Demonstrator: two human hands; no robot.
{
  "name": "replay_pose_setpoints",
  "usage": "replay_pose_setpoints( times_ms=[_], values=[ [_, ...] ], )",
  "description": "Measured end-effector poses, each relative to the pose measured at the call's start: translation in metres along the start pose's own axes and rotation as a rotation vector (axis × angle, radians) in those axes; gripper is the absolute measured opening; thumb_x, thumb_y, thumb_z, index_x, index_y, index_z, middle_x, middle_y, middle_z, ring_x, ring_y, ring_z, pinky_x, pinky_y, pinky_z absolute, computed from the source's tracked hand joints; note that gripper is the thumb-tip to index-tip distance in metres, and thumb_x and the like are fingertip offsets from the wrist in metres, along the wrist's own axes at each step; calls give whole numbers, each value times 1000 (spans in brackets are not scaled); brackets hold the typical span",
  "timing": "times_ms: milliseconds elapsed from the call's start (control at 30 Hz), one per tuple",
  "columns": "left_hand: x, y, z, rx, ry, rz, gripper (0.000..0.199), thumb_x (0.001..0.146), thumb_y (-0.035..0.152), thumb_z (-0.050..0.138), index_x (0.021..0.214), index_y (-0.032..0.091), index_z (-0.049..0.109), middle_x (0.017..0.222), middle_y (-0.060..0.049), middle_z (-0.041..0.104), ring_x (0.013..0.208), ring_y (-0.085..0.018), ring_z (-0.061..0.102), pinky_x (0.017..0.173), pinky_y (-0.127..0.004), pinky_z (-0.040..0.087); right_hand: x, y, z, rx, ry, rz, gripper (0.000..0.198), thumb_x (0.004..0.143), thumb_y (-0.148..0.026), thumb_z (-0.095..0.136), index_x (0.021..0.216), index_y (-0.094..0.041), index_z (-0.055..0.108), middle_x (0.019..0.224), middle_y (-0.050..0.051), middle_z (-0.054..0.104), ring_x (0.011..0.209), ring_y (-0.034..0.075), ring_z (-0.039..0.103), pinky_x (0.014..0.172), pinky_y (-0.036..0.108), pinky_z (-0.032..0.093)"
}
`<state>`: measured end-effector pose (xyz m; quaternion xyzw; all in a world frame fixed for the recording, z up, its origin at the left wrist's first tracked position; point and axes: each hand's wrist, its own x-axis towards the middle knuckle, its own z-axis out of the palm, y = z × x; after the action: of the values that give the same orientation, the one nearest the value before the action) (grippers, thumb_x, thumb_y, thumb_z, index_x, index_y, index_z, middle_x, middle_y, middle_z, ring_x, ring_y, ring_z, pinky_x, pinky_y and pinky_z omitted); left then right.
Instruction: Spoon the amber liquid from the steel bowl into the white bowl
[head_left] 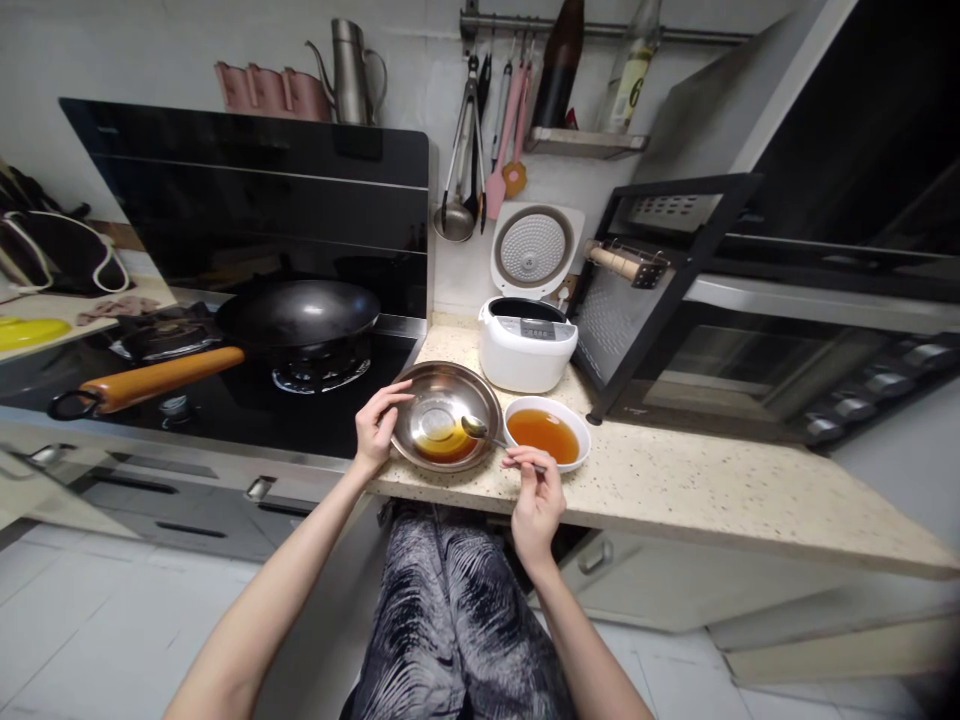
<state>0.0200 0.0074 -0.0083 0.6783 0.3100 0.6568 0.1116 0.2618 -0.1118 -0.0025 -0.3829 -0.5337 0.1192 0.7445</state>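
Note:
My left hand [377, 425] grips the left rim of a shallow stainless steel bowl [480, 392], thumb and fingers closed on its edge. Amber liquid [444, 442] pools in the near side of this bowl. In my right hand [538, 495] is a metal spoon [475, 428], pinched by its handle. The spoon's head hangs over the right part of the steel bowl, its handle crossing the near left rim of a white bowl [585, 452]. That white bowl holds orange-brown liquid and stands just right of the steel one.
Behind the bowls stands a white rice cooker [527, 355], its lid up. A black wok [300, 312] with a wooden handle [161, 380] sits on the stove at left. An oven [720, 370] and black rack [626, 290] border the speckled counter [720, 490]. Utensils [495, 190] hang above.

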Motion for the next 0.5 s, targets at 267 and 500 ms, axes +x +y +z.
replay_pose_setpoints(
  times_ms=[267,500],
  values=[
    [0,2,0,-9,-2,-12,28,97,30,54,103,19,79,129,-12,76,121,-31,71,105,-49,55,20,-6,-12,9,41,17,18,105,-31,56,95,-22,67,95,4,71,83,17,70,79,33,61],
    [0,-1,-1,-18,-3,11,27,98,29,54,104,19,79,129,-12,76,120,-31,72,103,-48,55,37,-2,-36,-110,133,-32,19,105,-34,56,96,-21,66,95,6,72,84,19,71,81,35,59]
  ],
)
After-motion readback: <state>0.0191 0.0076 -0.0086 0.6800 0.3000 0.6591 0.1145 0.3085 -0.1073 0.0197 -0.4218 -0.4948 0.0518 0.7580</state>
